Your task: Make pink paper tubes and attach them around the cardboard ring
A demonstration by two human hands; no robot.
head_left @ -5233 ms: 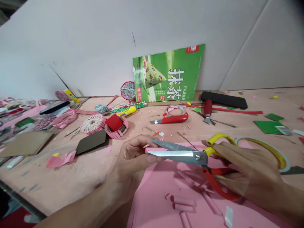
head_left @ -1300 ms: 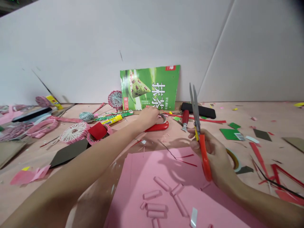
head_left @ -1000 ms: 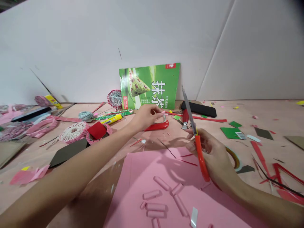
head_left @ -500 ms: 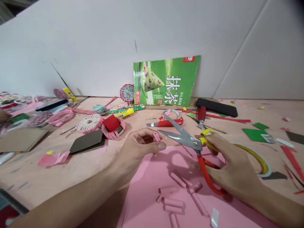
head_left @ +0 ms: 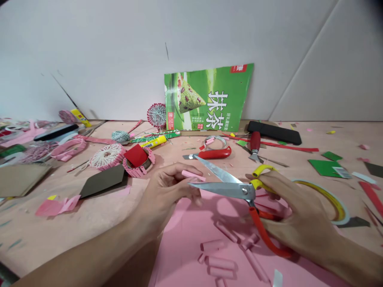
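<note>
Between the thumb and fingers of my left hand is a small pink paper tube, held nearly level and pointing right. My right hand grips scissors with yellow and red handles. Their blades are spread, and the tips reach close to the tube; whether they touch it I cannot tell. Below both hands lies a pink paper sheet. Several more rolled pink tubes are scattered on it, with a short whitish strip near the bottom edge.
A green printed card leans on the white wall. In front lie a red utility knife, a red-handled scraper and a black case. A tape roll sits right; a pink ring with red card and a dark card lie left.
The pink tube has turned from pointing toward me to lying almost level. The scissors have moved left and rotated, bringing the blade tips up to the tube. The view has shifted slightly.
</note>
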